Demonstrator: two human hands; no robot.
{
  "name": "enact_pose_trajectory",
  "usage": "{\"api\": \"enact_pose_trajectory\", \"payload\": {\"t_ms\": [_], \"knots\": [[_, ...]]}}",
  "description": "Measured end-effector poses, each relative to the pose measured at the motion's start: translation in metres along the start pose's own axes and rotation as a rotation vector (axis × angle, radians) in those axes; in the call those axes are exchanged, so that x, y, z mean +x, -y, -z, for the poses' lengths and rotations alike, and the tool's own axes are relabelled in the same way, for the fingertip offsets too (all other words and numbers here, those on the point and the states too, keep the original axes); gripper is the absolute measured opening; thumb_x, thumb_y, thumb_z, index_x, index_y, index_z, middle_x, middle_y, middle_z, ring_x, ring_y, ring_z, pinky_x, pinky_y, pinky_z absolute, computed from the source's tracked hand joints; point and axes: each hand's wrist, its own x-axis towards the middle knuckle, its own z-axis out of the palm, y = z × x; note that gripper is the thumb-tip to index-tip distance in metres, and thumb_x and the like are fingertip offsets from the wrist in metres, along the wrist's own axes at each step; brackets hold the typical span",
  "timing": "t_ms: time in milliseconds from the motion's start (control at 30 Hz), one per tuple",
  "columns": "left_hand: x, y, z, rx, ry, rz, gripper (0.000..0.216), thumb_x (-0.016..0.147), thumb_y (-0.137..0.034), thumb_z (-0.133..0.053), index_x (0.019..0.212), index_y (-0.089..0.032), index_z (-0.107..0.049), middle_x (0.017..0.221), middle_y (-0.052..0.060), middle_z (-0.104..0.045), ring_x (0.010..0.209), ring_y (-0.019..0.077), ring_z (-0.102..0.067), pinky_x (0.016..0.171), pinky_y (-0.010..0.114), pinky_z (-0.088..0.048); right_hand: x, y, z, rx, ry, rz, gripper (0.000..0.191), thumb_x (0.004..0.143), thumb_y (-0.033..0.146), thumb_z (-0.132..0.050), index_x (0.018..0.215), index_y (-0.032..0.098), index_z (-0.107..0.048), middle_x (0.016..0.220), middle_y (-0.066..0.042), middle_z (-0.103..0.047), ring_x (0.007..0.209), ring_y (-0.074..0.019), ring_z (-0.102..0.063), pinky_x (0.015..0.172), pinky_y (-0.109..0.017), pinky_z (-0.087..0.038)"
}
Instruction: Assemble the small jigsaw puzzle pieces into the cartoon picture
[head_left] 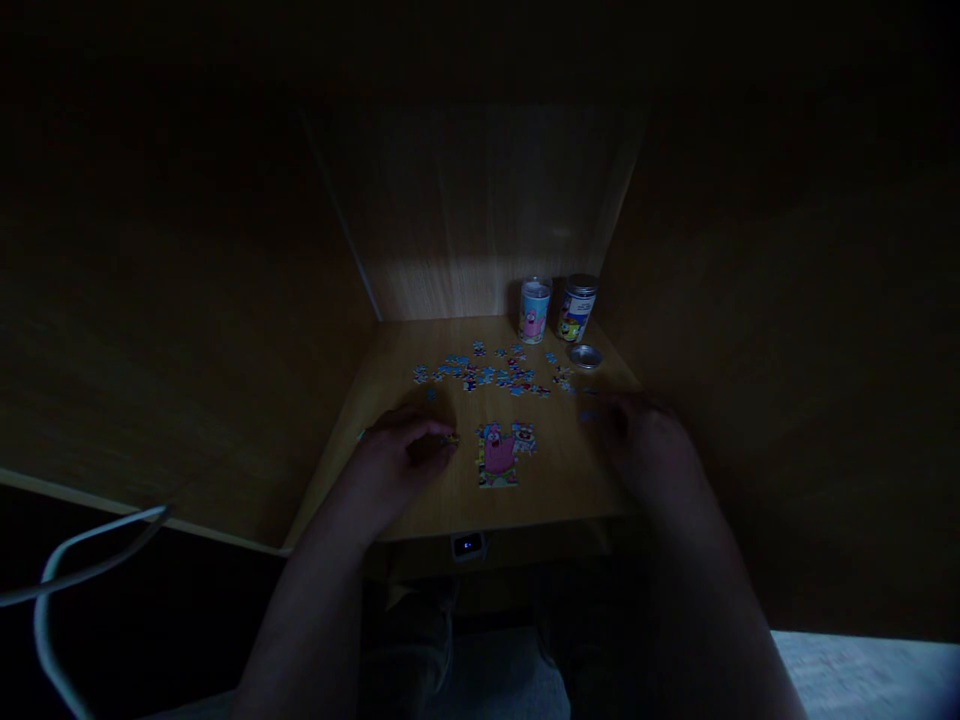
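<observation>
A small jigsaw puzzle piece (451,438) sits pinched between the thumb and forefinger of my left hand (401,450). Just right of it lies a partly joined puzzle (497,455), showing a pink cartoon figure, flat on the wooden surface. My right hand (637,430) is low over the right side, beside a few loose pieces (589,414). Its fingers are bent but deep in shadow, so whether they hold anything is unclear. Beyond both hands, several loose puzzle pieces (487,375) are scattered in a band.
An open cartoon-printed can (533,312) and a lidded can (576,308) stand at the back right. A round metal lid (585,356) lies before them. Dark panels enclose the wooden surface (427,505). A small device with a lit display (468,545) is below its front edge.
</observation>
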Motion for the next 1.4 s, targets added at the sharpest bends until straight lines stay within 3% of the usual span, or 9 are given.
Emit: {"api": "enact_pose_trajectory", "payload": {"t_ms": [233,400,700,933,1133,1267,1400], "knots": [[0.000,0.002,-0.001,0.007,0.008,0.028,0.017,0.100,-0.038,-0.075,0.110,-0.030,-0.085,0.117,0.004,-0.082,0.110,0.0275,-0.078,0.104,0.045,-0.062,-0.002,0.003,0.004,-0.037,0.098,0.068,0.023,0.103,0.026,-0.065,0.116,0.021,-0.084,0.117,-0.017,-0.078,0.106,-0.0348,-0.075,0.097,-0.048,-0.056],[0.000,0.003,-0.002,0.019,-0.011,0.015,0.017,0.101,-0.038,-0.075,0.111,-0.029,-0.085,0.117,0.004,-0.083,0.108,0.0268,-0.078,0.099,0.043,-0.062,0.000,0.004,0.003,-0.015,0.114,0.040,0.015,0.103,0.025,-0.069,0.106,0.023,-0.084,0.108,-0.013,-0.079,0.093,-0.0285,-0.075,0.086,-0.041,-0.055],[0.000,0.000,-0.002,0.045,-0.027,-0.009,0.014,0.102,-0.036,-0.074,0.109,-0.029,-0.084,0.115,0.004,-0.082,0.108,0.0265,-0.078,0.101,0.044,-0.062,-0.003,0.000,0.000,0.088,0.134,0.133,0.011,0.102,0.027,-0.070,0.106,0.021,-0.079,0.116,-0.014,-0.076,0.106,-0.0302,-0.073,0.096,-0.043,-0.056],[0.000,0.000,-0.004,0.046,-0.019,-0.007,0.015,0.104,-0.036,-0.072,0.109,-0.029,-0.084,0.116,0.004,-0.082,0.108,0.0262,-0.078,0.100,0.044,-0.062,-0.004,0.011,0.004,0.148,0.151,0.116,0.009,0.100,0.025,-0.069,0.104,0.022,-0.076,0.119,-0.013,-0.076,0.110,-0.0295,-0.073,0.098,-0.043,-0.055],[0.002,-0.001,-0.002,0.040,-0.032,-0.063,0.013,0.104,-0.031,-0.070,0.108,-0.028,-0.082,0.111,0.003,-0.082,0.105,0.0251,-0.077,0.098,0.042,-0.062,-0.002,0.021,0.000,0.329,0.191,0.040,0.012,0.103,0.028,-0.064,0.102,0.025,-0.075,0.099,-0.006,-0.081,0.091,-0.0247,-0.076,0.083,-0.036,-0.056],[0.002,-0.012,-0.006,0.033,-0.066,-0.131,0.012,0.104,-0.025,-0.071,0.111,-0.027,-0.081,0.113,0.004,-0.081,0.107,0.0255,-0.075,0.100,0.045,-0.059,-0.001,0.030,-0.007,0.534,0.142,-0.009,0.028,0.105,0.037,-0.065,0.127,0.026,-0.078,0.120,-0.008,-0.084,0.106,-0.0263,-0.079,0.093,-0.040,-0.059],[0.002,-0.038,-0.021,-0.040,-0.033,-0.222,0.017,0.106,-0.019,-0.070,0.118,-0.028,-0.079,0.120,0.005,-0.079,0.112,0.0244,-0.073,0.099,0.044,-0.059,0.001,0.039,-0.015,0.798,0.144,-0.062,0.030,0.103,0.047,-0.068,0.120,0.026,-0.083,0.124,-0.008,-0.085,0.111,-0.0271,-0.079,0.096,-0.040,-0.062]]}}
